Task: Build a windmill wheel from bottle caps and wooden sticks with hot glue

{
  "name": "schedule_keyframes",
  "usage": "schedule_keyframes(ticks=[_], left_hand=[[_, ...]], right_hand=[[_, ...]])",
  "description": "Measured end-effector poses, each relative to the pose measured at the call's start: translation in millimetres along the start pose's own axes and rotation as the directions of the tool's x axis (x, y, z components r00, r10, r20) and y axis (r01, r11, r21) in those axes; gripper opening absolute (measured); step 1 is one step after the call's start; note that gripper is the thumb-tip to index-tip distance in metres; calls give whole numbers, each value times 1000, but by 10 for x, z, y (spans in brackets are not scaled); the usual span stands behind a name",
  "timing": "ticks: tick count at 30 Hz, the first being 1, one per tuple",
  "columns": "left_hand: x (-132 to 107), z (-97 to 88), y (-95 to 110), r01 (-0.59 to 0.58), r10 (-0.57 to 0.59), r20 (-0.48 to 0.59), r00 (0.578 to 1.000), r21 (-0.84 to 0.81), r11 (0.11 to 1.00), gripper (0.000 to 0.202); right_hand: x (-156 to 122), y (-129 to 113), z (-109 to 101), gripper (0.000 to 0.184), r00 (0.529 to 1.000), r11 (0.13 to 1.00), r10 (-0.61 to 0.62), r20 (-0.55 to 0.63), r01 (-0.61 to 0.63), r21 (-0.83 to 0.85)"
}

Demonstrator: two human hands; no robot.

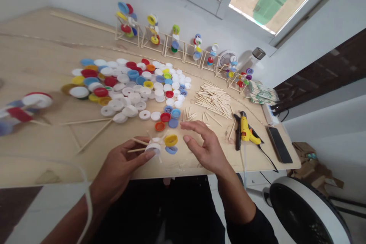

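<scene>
My left hand [126, 167] pinches a white bottle-cap hub [153, 148] with several thin wooden sticks fanning out from it, above the table's front edge. Just right of the hub are a yellow cap [170, 140] and a blue cap [171, 150]; whether they are joined to its sticks I cannot tell. My right hand [204, 146] hovers further right, thumb and fingers apart, with nothing between them. Beyond its fingertips lie a blue-violet cap [173, 123], an orange-red cap [159, 126] and a few short sticks [188, 115].
A big spread of mixed caps [128, 87] covers mid-table beside a stick pile [214, 95]. At right are a yellow glue gun [248, 131] with its cord, and a phone [279, 145]. Finished-looking cap wheels on stick frames [175, 42] line the wall. A floor fan [309, 209] stands lower right.
</scene>
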State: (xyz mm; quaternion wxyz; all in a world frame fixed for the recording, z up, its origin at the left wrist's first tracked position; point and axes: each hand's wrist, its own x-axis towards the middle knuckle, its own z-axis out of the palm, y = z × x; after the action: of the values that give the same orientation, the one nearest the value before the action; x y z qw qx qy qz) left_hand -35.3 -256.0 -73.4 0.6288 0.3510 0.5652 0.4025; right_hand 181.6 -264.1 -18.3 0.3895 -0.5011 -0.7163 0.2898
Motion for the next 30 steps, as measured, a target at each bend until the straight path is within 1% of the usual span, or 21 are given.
schedule_keyframes(ticks=[3, 5, 8, 12, 15, 17, 19, 20, 24, 26, 28, 30], left_hand=[[-12, 2, 18, 26, -26, 7, 1000, -2, 1000, 54], [-17, -2, 31, 15, -16, 38, 999, 33, 999, 53], [-11, -19, 32, -84, 70, 108, 992, 132, 988, 47], [15, -61, -13, -229, 181, 194, 964, 260, 938, 38], [26, -89, -30, -275, 202, 263, 944, 282, 919, 33], [24, -103, -19, -279, 190, 310, 932, 275, 920, 30], [17, -113, -3, -260, 168, 337, 927, 249, 933, 31], [12, -117, 4, -239, 157, 333, 930, 222, 945, 33], [-18, -124, 32, -110, 91, 249, 964, 64, 992, 43], [-35, -121, 51, -59, 54, 231, 972, 16, 998, 43], [-46, -121, 68, -39, 37, 228, 973, 2, 999, 43], [-48, -129, 75, -49, 48, 211, 976, 1, 999, 43]], right_hand=[[23, -28, 8, 22, 1000, 1000, 1, 8, -1, 29], [38, -56, 28, 22, 999, 999, -10, 34, 9, 31], [58, -90, 64, 26, 994, 999, -31, 107, 32, -6], [79, -104, 108, 30, 969, 989, -35, 246, 68, -128], [85, -101, 143, 26, 944, 973, -14, 331, 88, -211], [84, -99, 164, 22, 936, 970, -3, 353, 88, -227], [78, -99, 181, 19, 942, 976, 2, 335, 72, -207], [74, -99, 191, 16, 948, 982, 4, 319, 57, -182], [49, -98, 257, 10, 979, 998, 60, 194, -53, -42], [30, -103, 317, 10, 988, 994, 103, 117, -106, 20], [7, -115, 390, 11, 989, 987, 136, 61, -141, 78], [-17, -130, 464, 12, 985, 976, 169, 27, -171, 134]])
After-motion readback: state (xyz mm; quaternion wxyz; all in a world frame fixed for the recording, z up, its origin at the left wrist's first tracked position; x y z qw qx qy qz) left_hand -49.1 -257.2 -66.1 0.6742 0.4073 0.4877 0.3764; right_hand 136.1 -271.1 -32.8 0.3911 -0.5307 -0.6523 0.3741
